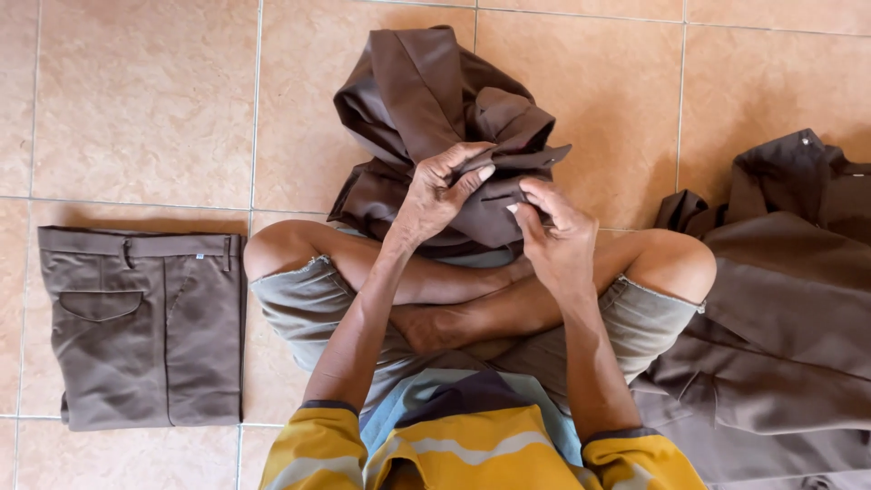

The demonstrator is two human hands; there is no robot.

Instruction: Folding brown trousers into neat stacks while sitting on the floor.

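Note:
I sit cross-legged on a tiled floor with a crumpled brown garment (426,100) bunched in front of my knees. My left hand (440,191) grips a fold of its fabric near the middle. My right hand (553,236) pinches the same garment's edge just to the right, fingers closed on the cloth. Part of the garment hangs down over my shins.
Folded brown trousers (145,327) lie flat on the floor at the left. A heap of brown clothing (780,308) lies at the right, touching my knee. Beige floor tiles (136,91) surround everything.

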